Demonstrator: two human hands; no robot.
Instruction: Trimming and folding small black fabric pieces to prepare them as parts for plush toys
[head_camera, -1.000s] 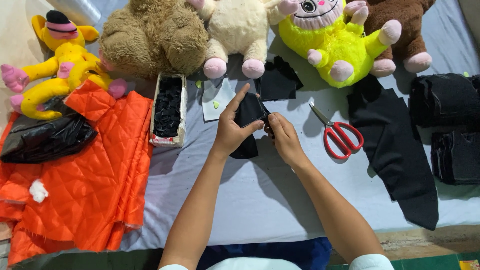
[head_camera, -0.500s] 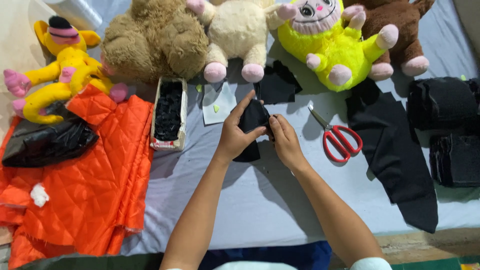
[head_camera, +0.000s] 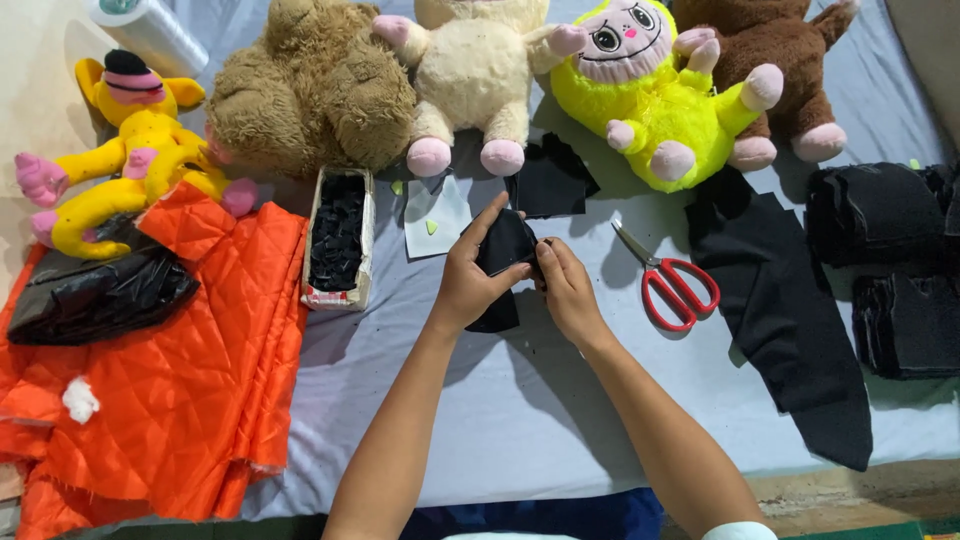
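My left hand and my right hand together grip a small piece of black fabric just above the grey-blue table cover. The left thumb and fingers wrap its left side; the right fingertips pinch its right edge. Part of the fabric hangs below the left palm. Red-handled scissors lie to the right of my right hand. A small white sheet with green bits lies just beyond my left hand.
Plush toys line the far edge: a yellow one, a tan bear, a cream one, a bright yellow-green one, a brown one. Orange quilted cloth covers the left. A box of black pieces, a black fabric strip and black stacks surround.
Both hands have stayed in place holding the black fabric; the fingers have shifted slightly on it, bunching it more tightly.
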